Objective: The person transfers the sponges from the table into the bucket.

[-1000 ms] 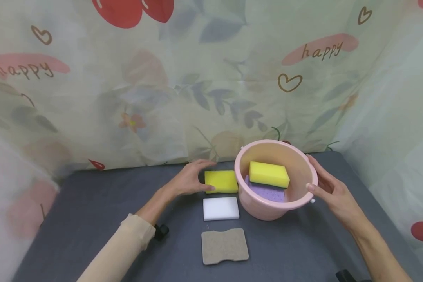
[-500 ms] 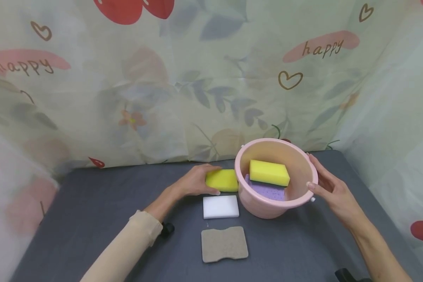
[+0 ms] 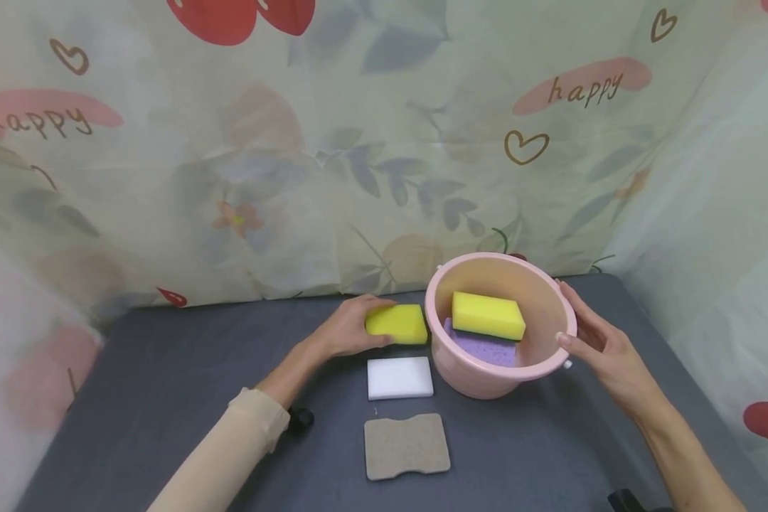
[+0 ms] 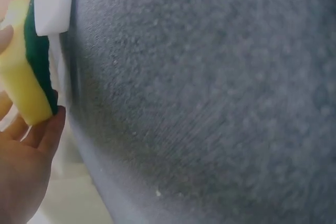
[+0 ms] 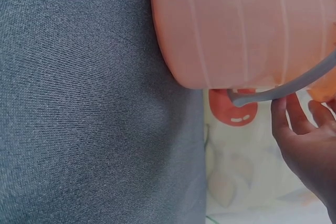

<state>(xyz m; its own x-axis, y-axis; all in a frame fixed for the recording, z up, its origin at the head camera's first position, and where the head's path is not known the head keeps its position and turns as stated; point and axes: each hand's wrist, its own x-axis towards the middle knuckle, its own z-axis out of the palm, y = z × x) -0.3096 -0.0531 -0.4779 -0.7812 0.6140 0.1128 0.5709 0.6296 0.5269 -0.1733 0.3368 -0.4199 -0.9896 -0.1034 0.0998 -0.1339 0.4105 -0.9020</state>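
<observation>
My left hand (image 3: 345,331) pinches a yellow sponge (image 3: 402,324) just left of the pink bucket (image 3: 480,385). In the left wrist view this sponge (image 4: 21,77) shows a dark green scouring layer, with fingers along its edges. With thumb and fingers, my right hand (image 3: 608,352) holds the bucket's right rim; the right wrist view has a grey handle (image 5: 302,81) beside those fingers. Inside the bucket, a second yellow sponge (image 3: 488,316) with a dark underside lies on a purple sponge (image 3: 484,348). What lies lower in the bucket is hidden.
In front of the left hand's sponge lies a white sponge block (image 3: 400,378). Nearer the front is a flat grey-brown pad (image 3: 407,446) with notched long sides. All stand on a dark grey cloth-covered table (image 3: 185,370), and a patterned curtain (image 3: 281,199) hangs behind.
My left hand has closed on the yellow sponge and drawn it slightly left, away from the bucket. The right hand and bucket have stayed in place.
</observation>
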